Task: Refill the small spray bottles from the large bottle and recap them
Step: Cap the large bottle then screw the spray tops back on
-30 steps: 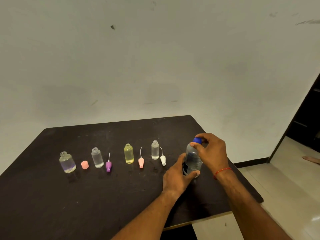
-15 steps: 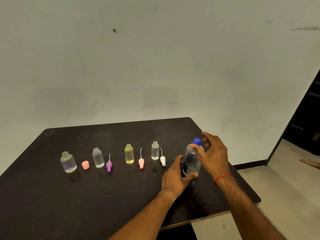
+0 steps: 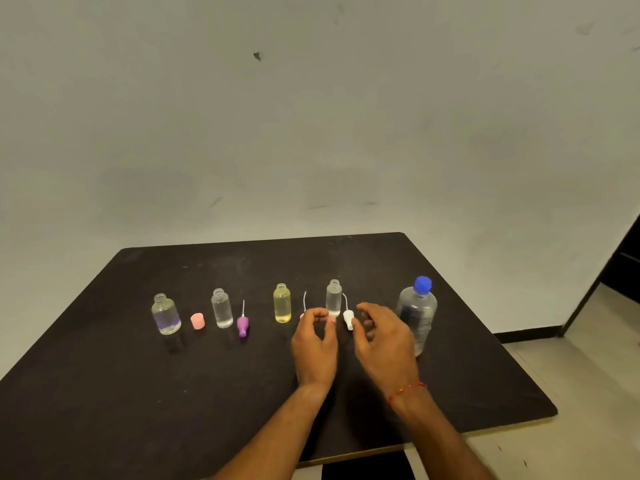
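Note:
The large clear bottle stands upright at the right with its blue cap on, and no hand touches it. Several small uncapped bottles stand in a row: a round one, a clear one, a yellow one and a clear one. My left hand has curled, parted fingers at the base of that last bottle. It hides most of a pink spray head. My right hand is open, its fingertips right beside the white spray head.
A pink cap and a purple spray head lie between the left bottles. The dark table ends close at the right and near edges, above a tiled floor. A pale wall rises behind.
Both hands have let go of the large bottle, which now stands alone with its cap on. They moved left to the right-hand clear small bottle and the white spray head.

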{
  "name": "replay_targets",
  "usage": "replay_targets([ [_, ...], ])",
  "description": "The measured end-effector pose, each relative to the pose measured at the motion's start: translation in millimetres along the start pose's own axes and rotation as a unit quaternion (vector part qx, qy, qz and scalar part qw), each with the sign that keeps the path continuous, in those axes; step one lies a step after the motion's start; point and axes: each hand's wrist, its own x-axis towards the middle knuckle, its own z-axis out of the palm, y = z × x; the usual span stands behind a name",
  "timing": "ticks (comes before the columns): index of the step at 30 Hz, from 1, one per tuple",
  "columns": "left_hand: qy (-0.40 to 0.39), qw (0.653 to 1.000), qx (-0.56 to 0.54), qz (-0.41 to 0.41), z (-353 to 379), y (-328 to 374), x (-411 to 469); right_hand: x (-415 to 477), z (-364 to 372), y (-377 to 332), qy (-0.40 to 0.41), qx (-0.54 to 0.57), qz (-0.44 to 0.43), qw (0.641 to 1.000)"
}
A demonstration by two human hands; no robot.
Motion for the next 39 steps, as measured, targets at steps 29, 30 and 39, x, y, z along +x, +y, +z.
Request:
replay_targets([
  [29,-0.094,0.991,0.077,-0.051,30,-11,48,48,26,-4,-0.059,-0.18,0.065,0.98],
  [30,-0.091,0.992,0.076,-0.051,30,-11,48,52,21,-8,-0.036,-0.171,0.051,0.983],
  [39,-0.104,0.993,0.042,-0.026,28,-15,43,90,-20,-21,0.03,-0.055,-0.001,0.998],
])
